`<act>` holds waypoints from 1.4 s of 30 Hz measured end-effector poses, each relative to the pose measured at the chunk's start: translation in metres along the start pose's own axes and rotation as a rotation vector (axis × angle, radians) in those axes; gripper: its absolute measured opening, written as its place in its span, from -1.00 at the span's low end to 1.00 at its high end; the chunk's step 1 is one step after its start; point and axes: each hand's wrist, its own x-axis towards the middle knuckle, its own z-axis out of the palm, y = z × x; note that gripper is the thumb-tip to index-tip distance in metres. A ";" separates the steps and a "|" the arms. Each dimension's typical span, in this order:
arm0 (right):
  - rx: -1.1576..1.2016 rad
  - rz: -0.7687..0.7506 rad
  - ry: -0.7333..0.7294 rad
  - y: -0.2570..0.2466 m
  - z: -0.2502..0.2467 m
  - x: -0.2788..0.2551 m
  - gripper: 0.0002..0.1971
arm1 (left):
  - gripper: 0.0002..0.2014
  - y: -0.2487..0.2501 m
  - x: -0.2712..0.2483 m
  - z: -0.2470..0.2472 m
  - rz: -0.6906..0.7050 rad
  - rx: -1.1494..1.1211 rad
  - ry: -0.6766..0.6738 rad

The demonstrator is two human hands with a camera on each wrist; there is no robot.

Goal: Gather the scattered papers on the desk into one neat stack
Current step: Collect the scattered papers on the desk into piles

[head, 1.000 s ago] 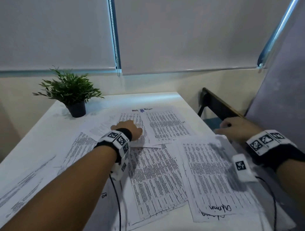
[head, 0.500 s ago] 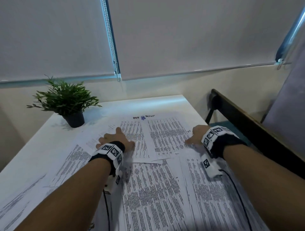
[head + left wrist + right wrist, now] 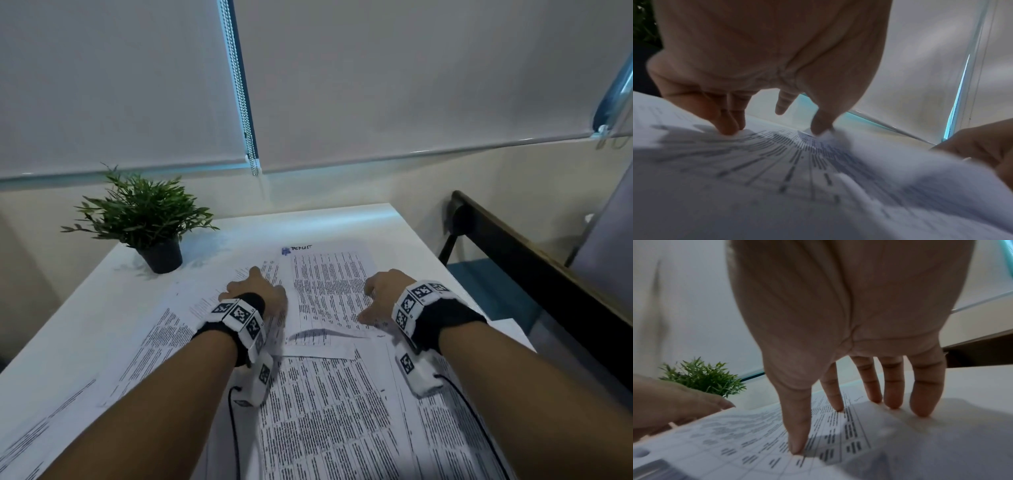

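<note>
Several printed sheets lie scattered and overlapping on the white desk (image 3: 394, 229). My left hand (image 3: 255, 287) and right hand (image 3: 378, 294) both press down on the farthest sheet (image 3: 329, 284), one at each side of it. The left wrist view shows the left hand (image 3: 774, 129) with spread fingertips (image 3: 727, 129) on the print. In the right wrist view the right hand (image 3: 844, 426) has straight fingers (image 3: 892, 402) and thumb flat on the paper. That sheet's near edge (image 3: 322, 334) is buckled up. More sheets (image 3: 325, 411) lie under my forearms and to the left (image 3: 161, 346).
A small potted plant (image 3: 150, 222) stands at the desk's far left. A dark chair frame (image 3: 513, 263) runs along the right side beyond the desk edge. Closed roller blinds (image 3: 376, 85) hang behind the desk. Cables from the wrist cameras trail over the near papers.
My right hand has come in from the desk's right edge onto the far sheet and closed toward the left hand. The sheet's near edge has buckled upward.
</note>
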 end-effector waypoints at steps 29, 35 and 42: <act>0.123 0.030 0.076 -0.026 0.003 -0.014 -0.29 | 0.25 -0.018 -0.008 -0.033 0.129 -0.744 -0.119; 0.309 0.037 0.239 -0.027 -0.008 -0.043 -0.19 | -0.11 -0.026 -0.061 -0.078 0.555 -0.769 0.059; 1.041 0.061 0.263 -0.025 -0.011 -0.075 0.17 | -0.18 -0.030 -0.154 -0.097 0.955 -0.837 -0.041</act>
